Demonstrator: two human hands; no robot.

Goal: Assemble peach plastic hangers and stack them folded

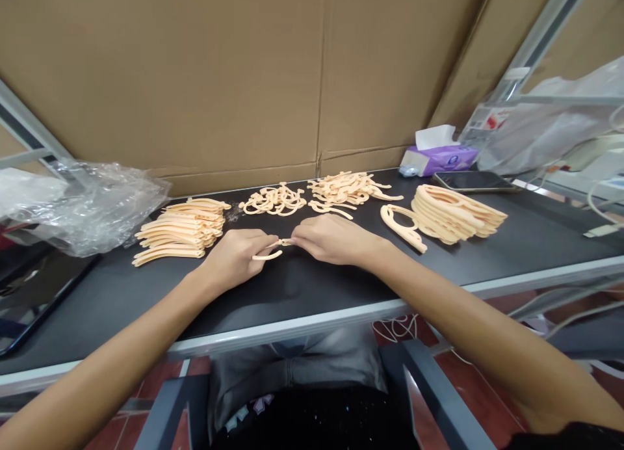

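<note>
Near the table's front edge, my left hand [238,258] is closed on a peach plastic hanger part [266,257], whose curved end sticks out below the fingers. My right hand [336,240] pinches the other end of the small joint between the two hands; its fingertips partly hide it. Left of my left hand lies a stack of curved hanger arms [180,229]. Behind the hands are a pile of hook-shaped pieces [275,199] and a pile of thin curved pieces [348,188]. To the right, a stack of folded hangers [453,212] stands beside a single folded hanger [402,227].
Cardboard [234,79] walls the back of the black table [312,287]. At the back right are a purple tissue pack [446,158] and a phone [475,181]. Crumpled clear plastic [107,206] and a dark tray-like object [39,294] lie at the left.
</note>
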